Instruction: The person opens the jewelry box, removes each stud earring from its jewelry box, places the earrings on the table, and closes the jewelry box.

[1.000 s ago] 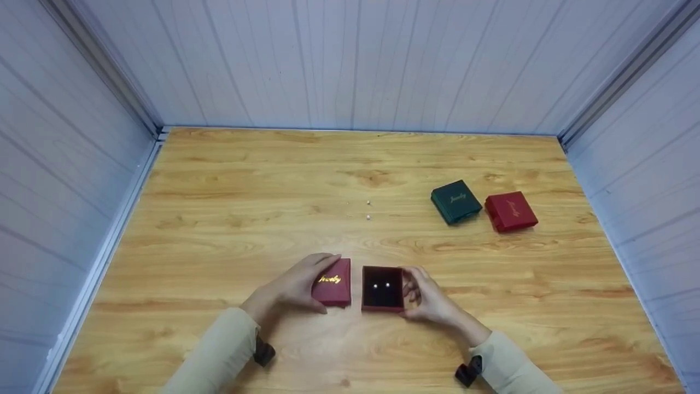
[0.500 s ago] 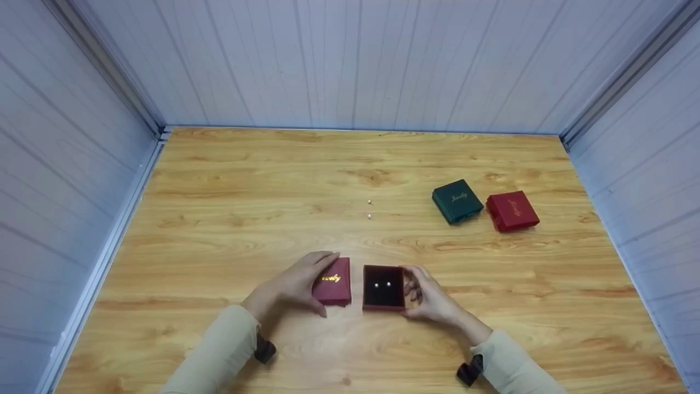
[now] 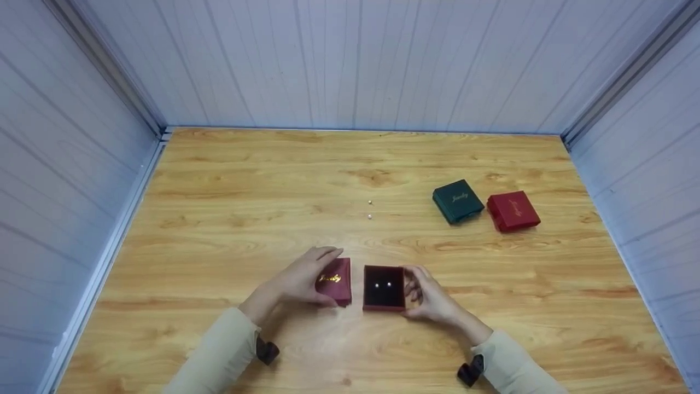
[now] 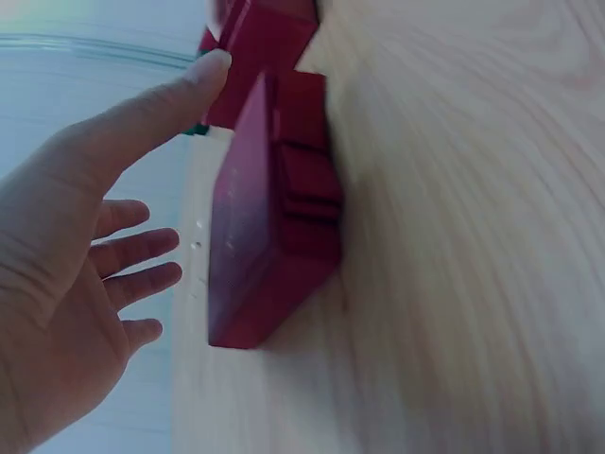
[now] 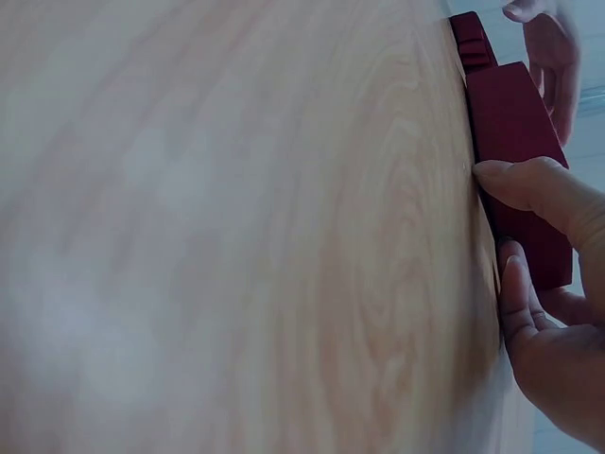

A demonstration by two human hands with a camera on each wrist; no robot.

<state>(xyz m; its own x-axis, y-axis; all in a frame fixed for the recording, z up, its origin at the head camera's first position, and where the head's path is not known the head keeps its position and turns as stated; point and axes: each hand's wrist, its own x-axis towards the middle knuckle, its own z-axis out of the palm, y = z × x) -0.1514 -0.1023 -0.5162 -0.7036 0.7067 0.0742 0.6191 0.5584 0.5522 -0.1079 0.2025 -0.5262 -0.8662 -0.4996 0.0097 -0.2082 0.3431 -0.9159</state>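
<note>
A dark red jewelry box lid (image 3: pixel 340 284) with gold lettering and a bow on its side lies on the table in front of me. My left hand (image 3: pixel 306 276) hovers over its left part, thumb and fingers spread, and in the left wrist view a gap shows between the fingers and the lid (image 4: pixel 250 227). Just to the right stands the open jewelry box base (image 3: pixel 384 301); on its black insert sit two small stud earrings (image 3: pixel 389 284). My right hand (image 3: pixel 432 298) grips that base by its right side, the thumb (image 5: pixel 515 182) pressed to the near wall.
Two more small studs (image 3: pixel 369 216) lie on the wooden table (image 3: pixel 246 186) beyond the boxes. At the back right are a closed green jewelry box (image 3: pixel 458 200) and a closed red jewelry box (image 3: pixel 514 210). Pale panel walls (image 3: pixel 350 65) enclose the table at the back and both sides.
My left hand has shifted slightly to the right over the lid, its thumb moving up and inward at the near edge. The right hand and both box parts stay where they were.
</note>
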